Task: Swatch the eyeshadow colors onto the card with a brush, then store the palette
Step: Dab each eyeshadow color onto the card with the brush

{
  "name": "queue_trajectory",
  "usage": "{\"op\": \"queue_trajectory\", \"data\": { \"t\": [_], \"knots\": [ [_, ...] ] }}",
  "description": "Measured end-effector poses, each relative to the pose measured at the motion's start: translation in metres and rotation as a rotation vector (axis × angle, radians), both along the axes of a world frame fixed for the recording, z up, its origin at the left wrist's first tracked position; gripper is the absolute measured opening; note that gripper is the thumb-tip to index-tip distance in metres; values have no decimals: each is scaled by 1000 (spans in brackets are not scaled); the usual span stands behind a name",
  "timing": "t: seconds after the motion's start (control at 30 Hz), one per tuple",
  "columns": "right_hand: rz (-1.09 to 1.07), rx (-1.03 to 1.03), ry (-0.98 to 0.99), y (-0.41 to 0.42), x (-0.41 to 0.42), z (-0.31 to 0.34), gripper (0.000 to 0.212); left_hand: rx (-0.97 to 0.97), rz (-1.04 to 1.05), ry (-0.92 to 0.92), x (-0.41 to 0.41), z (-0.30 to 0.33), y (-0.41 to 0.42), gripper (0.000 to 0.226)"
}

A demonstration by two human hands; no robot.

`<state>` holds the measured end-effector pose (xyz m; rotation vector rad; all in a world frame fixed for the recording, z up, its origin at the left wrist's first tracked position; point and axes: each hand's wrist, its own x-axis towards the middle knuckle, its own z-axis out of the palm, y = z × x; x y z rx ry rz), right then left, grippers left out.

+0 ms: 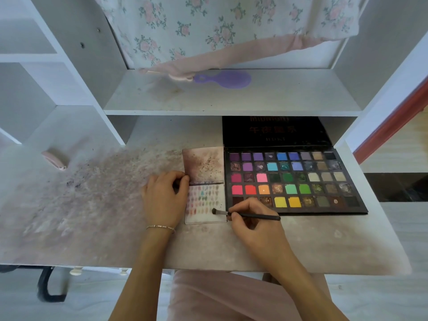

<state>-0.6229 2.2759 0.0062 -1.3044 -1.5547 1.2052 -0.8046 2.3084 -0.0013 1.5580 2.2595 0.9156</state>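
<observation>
1. Right hand (252,224) pinches the eyeshadow brush (247,215); short, light strokes should keep swatches separate.
2. Left hand (165,196), fingers curled, pins the swatch card (206,205) at its left edge.
3. Eyeshadow palette (294,179) lies open just right of the card, many pans worn.

You're sitting at a vanity or dressing desk in somebody's home, a bedroom corner by the look of it. The white desk (97,228) is smeared with pinkish makeup dust, and it has built-in white cubby shelves (34,54) on the left. A floral curtain (208,26) with a pink hem hangs over the back, above a shelf (231,98) holding a purple hairbrush (228,79). There's a pink padded seat (220,297) under you and an open eyeshadow palette (291,179) on the desk.
</observation>
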Motion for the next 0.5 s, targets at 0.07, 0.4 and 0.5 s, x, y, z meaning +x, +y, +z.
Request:
{"op": "queue_trajectory", "data": {
  "t": [0.07,0.4,0.5],
  "knots": [
    [-7,-1,5,0,0,0,25,6,1,5,0,-1,0,17],
    [-3,4,8,-1,-1,-1,28,20,7,19,0,-3,0,17],
    [-13,13,8,0,-2,-2,29,28,8,15,0,-3,0,17]
  ]
}}
